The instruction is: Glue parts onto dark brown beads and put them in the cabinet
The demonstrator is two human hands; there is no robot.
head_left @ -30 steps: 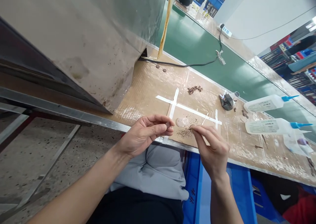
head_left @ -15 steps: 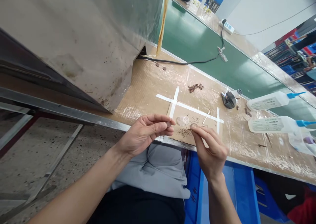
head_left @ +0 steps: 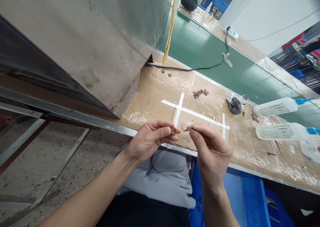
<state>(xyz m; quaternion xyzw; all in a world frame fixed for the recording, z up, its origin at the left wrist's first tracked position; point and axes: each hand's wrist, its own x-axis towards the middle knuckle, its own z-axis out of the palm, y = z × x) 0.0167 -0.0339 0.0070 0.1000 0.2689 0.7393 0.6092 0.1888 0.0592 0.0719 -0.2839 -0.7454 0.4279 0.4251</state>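
Note:
My left hand (head_left: 152, 138) is closed in a pinch on a small brown round piece (head_left: 173, 131), held just above the near edge of the cardboard-covered bench (head_left: 155, 90). My right hand (head_left: 212, 150) is also pinched, its fingertips holding a tiny brown bit (head_left: 188, 129) close to the left hand's piece. Right behind the fingertips lies a small clear disc (head_left: 184, 125) inside a square marked with white tape (head_left: 197, 114). Fine brown specks (head_left: 186, 138) are scattered on the cardboard under my hands.
A big grey metal housing (head_left: 100, 36) stands at the left. A small pile of brown pieces (head_left: 200, 93), a black clip-like thing (head_left: 235, 105) and two white glue bottles with blue tips (head_left: 282, 131) lie on the bench. Behind runs a green conveyor belt (head_left: 212, 50); a blue crate (head_left: 245, 197) sits below.
My right hand has moved left from the speck pile toward the left hand, so both pinches nearly meet. The left hand has barely moved.

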